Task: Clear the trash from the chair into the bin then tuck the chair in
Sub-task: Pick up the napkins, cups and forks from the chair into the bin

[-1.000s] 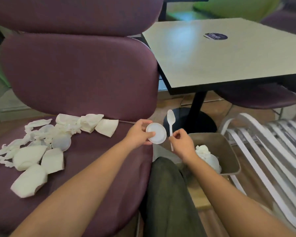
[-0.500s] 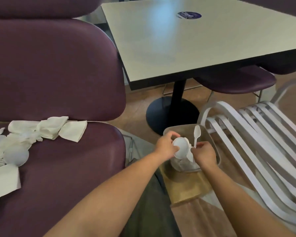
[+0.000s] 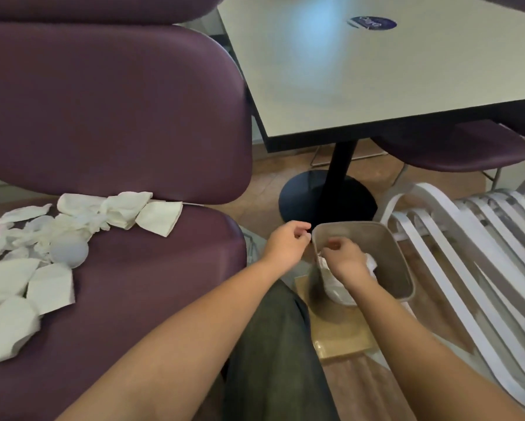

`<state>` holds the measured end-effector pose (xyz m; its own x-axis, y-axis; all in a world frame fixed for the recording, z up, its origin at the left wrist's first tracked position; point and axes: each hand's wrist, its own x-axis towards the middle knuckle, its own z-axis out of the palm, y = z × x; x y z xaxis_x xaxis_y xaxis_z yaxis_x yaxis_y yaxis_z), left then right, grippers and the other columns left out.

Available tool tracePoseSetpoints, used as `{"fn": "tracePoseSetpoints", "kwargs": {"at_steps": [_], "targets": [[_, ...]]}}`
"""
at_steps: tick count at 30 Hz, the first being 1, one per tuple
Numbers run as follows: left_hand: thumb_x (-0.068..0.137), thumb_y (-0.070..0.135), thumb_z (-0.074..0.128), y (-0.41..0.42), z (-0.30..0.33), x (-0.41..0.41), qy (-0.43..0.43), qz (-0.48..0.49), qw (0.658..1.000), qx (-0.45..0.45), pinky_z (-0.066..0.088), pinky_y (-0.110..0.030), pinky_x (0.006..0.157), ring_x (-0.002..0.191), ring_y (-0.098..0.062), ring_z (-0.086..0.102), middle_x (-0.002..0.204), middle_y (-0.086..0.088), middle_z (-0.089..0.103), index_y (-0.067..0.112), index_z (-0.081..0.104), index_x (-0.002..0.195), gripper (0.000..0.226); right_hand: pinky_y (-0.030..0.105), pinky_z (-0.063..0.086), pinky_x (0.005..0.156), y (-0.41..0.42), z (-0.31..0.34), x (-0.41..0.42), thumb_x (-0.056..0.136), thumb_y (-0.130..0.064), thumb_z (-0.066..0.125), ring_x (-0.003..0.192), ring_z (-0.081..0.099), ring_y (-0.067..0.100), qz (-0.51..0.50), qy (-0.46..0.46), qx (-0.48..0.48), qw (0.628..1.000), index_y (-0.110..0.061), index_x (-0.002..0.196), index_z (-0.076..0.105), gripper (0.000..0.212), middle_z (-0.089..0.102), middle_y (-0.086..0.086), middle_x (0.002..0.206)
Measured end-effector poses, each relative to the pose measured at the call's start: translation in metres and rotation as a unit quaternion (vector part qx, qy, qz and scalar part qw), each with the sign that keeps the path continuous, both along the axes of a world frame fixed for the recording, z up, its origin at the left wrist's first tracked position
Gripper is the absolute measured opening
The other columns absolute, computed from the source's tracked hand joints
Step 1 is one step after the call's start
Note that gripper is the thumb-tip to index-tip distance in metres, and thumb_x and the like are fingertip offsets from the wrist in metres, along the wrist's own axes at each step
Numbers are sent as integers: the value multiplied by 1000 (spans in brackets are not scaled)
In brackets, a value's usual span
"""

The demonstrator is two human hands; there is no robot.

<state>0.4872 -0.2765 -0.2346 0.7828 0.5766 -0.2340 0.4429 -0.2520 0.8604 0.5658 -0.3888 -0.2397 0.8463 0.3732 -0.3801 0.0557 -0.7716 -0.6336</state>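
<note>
A purple padded chair fills the left side. On its seat lies a heap of white crumpled napkins and a round white lid. A grey bin stands on the floor to the right of the chair, with white trash inside. My left hand hovers just left of the bin's rim, fingers loosely curled, holding nothing. My right hand is over the bin's opening, fingers curled and empty as far as I can see.
A pale square table on a black pedestal base stands behind the bin. A second purple seat is under its right side. A white slatted chair lies to the right. My dark trouser leg is between chair and bin.
The white lid and plastic spoon that my hands held over the bin are gone from my hands. Both hands are now empty at the bin's rim.
</note>
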Motion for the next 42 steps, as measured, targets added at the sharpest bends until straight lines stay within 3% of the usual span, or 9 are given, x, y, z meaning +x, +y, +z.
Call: {"fn": "tracePoseSetpoints", "kwargs": {"at_steps": [7, 14, 17, 21, 24, 28, 30, 37, 42], "targets": [[94, 27, 57, 66, 26, -103, -8, 102, 992, 73, 46, -27, 88, 98, -9, 62, 99, 11, 65, 30, 66, 110, 19, 43, 44, 100, 76, 30, -83, 87, -24, 57, 117, 53, 27, 96, -22, 104, 990, -25, 111, 67, 26, 66, 1, 116], [90, 25, 60, 123, 42, -227, 42, 224, 969, 90, 47, -27, 87, 97, -8, 62, 100, 12, 67, 33, 67, 105, 19, 41, 51, 91, 152, 46, -184, 81, -24, 58, 108, 59, 25, 189, 8, 131, 973, -37, 88, 59, 16, 68, -5, 102], [92, 22, 61, 139, 45, -272, 42, 265, 959, 93, 46, -25, 84, 97, -9, 61, 98, 11, 65, 28, 67, 108, 19, 37, 50, 91, 177, 46, -221, 82, -24, 57, 113, 56, 24, 235, 13, 115, 965, -34, 95, 62, 17, 69, -2, 107], [92, 18, 59, 149, 44, -321, 43, 307, 946, 92, 46, -25, 85, 96, -13, 62, 97, 9, 64, 23, 67, 109, 19, 22, 39, 49, 201, 45, -264, 83, -22, 56, 115, 54, 23, 280, 38, 97, 954, -35, 94, 58, 17, 66, -3, 110], [91, 20, 58, 156, 37, -358, 69, 337, 934, 92, 49, -30, 83, 91, -16, 64, 103, 4, 68, 27, 66, 107, 19, 19, 34, 44, 216, 39, -291, 84, -21, 54, 114, 54, 24, 308, 53, 81, 947, -32, 101, 62, 22, 66, -2, 109], [89, 29, 62, 163, 26, -401, 156, 368, 901, 167, 45, -35, 93, 113, -20, 52, 115, 4, 63, 28, 64, 119, 30, 31, 52, 81, 234, 25, -319, 81, -27, 53, 106, 62, 23, 329, 51, 53, 942, -36, 94, 58, 17, 69, -3, 106], [88, 37, 63, 165, 21, -416, 209, 377, 881, 193, 42, -40, 96, 121, -24, 43, 124, 1, 56, 29, 59, 124, 37, 39, 47, 97, 242, 17, -330, 80, -32, 52, 107, 63, 25, 335, 42, 29, 941, -37, 92, 56, 14, 70, -3, 109], [69, 67, 71, 171, 5, -437, 286, 393, 860, 153, 33, -42, 104, 132, -28, 30, 144, -7, 36, 24, 30, 148, 99, 39, 30, 101, 270, 2, -350, 88, -45, 53, 128, 44, 27, 344, 39, -28, 938, -29, 126, 56, 41, 58, 0, 131], [63, 71, 72, 172, 1, -440, 302, 392, 858, 136, 35, -40, 99, 128, -26, 36, 137, -3, 44, 27, 40, 139, 93, 45, 25, 104, 286, -9, -358, 89, -60, 45, 131, 35, 30, 315, 52, -35, 947, -37, 133, 52, 50, 48, 3, 139]]}}
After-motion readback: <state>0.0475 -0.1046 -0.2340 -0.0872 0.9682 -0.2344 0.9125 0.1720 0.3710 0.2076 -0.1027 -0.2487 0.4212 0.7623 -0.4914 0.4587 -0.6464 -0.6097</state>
